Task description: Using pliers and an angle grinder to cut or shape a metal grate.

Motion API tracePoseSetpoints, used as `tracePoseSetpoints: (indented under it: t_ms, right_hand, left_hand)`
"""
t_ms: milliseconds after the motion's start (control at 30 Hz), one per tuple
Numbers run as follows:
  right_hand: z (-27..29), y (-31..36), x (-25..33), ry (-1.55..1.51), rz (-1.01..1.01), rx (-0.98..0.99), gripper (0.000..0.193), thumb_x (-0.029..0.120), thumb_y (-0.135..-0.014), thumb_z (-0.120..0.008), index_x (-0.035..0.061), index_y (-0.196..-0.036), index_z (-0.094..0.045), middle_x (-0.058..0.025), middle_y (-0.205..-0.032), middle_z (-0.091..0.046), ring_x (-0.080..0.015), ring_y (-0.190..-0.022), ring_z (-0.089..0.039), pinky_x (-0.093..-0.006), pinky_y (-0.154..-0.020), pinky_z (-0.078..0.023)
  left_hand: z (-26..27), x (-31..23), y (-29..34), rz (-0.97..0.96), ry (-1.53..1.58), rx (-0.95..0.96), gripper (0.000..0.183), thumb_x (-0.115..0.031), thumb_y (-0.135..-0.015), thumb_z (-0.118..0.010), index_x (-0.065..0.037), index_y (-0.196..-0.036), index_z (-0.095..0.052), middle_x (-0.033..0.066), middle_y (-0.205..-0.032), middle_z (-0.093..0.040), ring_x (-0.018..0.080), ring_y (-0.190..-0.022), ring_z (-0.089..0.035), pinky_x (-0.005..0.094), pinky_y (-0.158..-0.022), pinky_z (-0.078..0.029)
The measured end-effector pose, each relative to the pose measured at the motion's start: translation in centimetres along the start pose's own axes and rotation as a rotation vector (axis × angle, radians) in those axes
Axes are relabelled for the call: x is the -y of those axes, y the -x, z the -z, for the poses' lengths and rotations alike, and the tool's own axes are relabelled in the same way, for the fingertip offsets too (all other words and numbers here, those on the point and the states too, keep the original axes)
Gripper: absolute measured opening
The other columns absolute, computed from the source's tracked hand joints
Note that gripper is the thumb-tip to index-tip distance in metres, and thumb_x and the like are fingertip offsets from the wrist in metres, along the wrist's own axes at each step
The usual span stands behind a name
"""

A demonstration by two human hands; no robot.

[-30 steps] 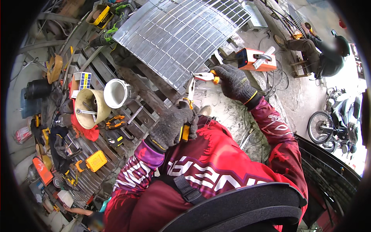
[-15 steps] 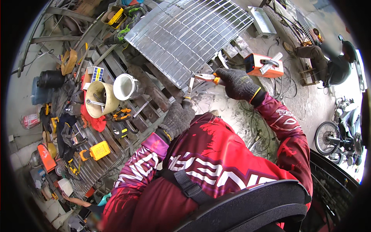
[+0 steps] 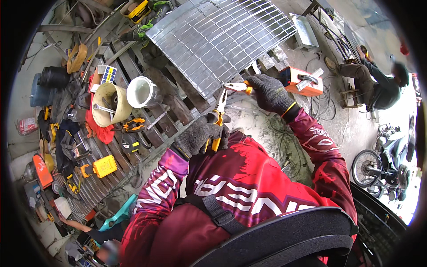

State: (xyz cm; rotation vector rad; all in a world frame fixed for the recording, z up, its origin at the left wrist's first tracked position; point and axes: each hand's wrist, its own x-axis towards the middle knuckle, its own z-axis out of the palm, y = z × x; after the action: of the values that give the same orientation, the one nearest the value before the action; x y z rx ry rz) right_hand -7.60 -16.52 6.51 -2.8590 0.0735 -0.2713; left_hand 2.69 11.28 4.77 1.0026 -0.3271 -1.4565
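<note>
Wire mesh (image 3: 235, 40) lies at the frame's upper centre, the right hand (image 3: 270, 94) wrapped round upper pliers (image 3: 235, 86) (tips at the mesh's lower edge) and the left hand (image 3: 200, 135) round lower pliers (image 3: 220, 107), their orange handles (image 3: 216, 143) newly exposed, suggesting an adjusted grip.

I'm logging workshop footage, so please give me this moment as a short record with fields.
Left hand: gloved, holding orange-handled pliers
Right hand: gloved, holding second orange-handled pliers
Tools: tips close together at the near edge of wire mesh
Under mesh: grey metal sheet
Containers: beige bucket, wrench inside; white bucket beside it
Background: seated person and motorcycle, both at right
</note>
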Motion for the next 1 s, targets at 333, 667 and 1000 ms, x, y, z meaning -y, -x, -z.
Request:
tracePoseSetpoints:
  t_ms: [333,667,1000]
  right_hand:
    - [-0.2,0.2,-0.7,-0.085,0.04,-0.056,0.027,0.013,-0.084,-0.068,0.0139,-0.11,-0.06,-0.0119,-0.097,-0.065,-0.0359,-0.089,-0.064,-0.046,-0.074,-0.049]
    - [0.6,0.2,-0.6,-0.091,0.081,-0.029,0.039,0.005,-0.075,-0.065,0.0089,-0.114,-0.063,-0.0154,-0.099,-0.064,-0.0374,-0.095,-0.063,-0.0453,-0.078,-0.051]
    - [0.1,1.0,-0.2,-0.009,0.11,-0.104,0.039,0.013,-0.08,-0.068,0.0091,-0.118,-0.057,-0.0137,-0.109,-0.059,-0.0357,-0.099,-0.059,-0.0457,-0.083,-0.048]
  left_hand:
    - [-1.3,-0.3,0.4,0.074,-0.346,-0.254,0.028,-0.019,-0.091,-0.058,0.001,-0.11,-0.06,0.0116,-0.083,-0.068,0.0196,-0.067,-0.067,0.0304,-0.057,-0.056]
    - [-2.4,0.3,0.5,-0.071,-0.393,-0.194,0.017,-0.011,-0.088,-0.058,0.004,-0.096,-0.061,0.0126,-0.081,-0.064,0.0239,-0.078,-0.067,0.0363,-0.072,-0.056]
    - [-2.6,1.4,0.5,-0.254,-0.551,-0.107,0.012,-0.01,-0.086,-0.054,0.001,-0.083,-0.058,0.0111,-0.074,-0.059,0.0221,-0.068,-0.06,0.0365,-0.069,-0.053]
